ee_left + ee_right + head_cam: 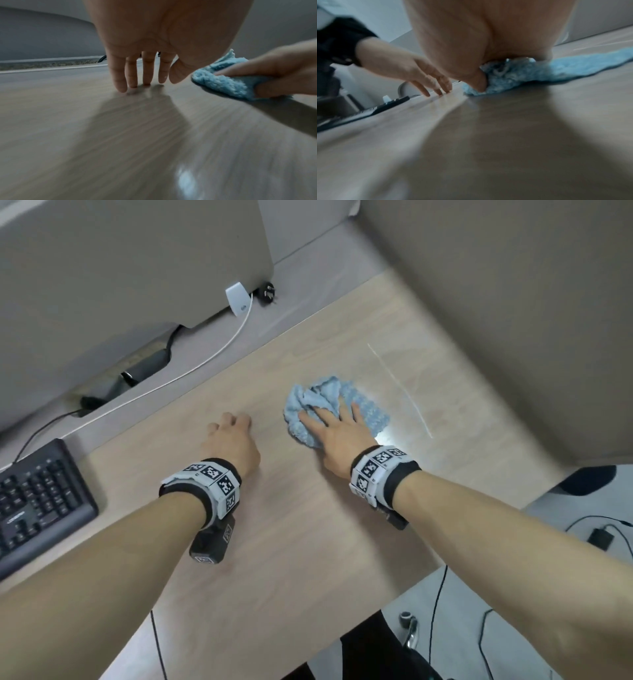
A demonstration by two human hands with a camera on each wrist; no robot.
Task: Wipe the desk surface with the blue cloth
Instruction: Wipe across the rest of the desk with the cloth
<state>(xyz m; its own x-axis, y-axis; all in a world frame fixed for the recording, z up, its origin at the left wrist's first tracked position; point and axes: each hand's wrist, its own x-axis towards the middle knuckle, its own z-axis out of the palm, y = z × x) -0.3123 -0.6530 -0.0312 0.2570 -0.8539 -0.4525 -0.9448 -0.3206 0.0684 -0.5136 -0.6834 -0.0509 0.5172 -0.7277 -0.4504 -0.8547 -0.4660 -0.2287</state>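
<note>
wiping was the step in hand. my right hand (pixel 337 433) lay palm-down on the blue cloth (pixel 368 405), fingers spread and fairly straight, thumb tucked against the near edge; it pressed the cloth flat, with no closed grip on it. my left hand (pixel 233 440) held nothing, its relaxed fingertips touching the desk (pixel 308 542) just beside the cloth.

judgement: to do the stroke well, press evenly through the whole palm so the cloth slides with the hand and does not roll up under it; overlap each pass; keep the left hand out of the path. the thin white strip (pixel 400 392) beyond the cloth could snag or get pushed along.

cloth: pale blue, fluffy, bunched into folds on the left side, flatter on the right. it sat mid-desk, well apart from the keyboard (pixel 37 501).
</note>
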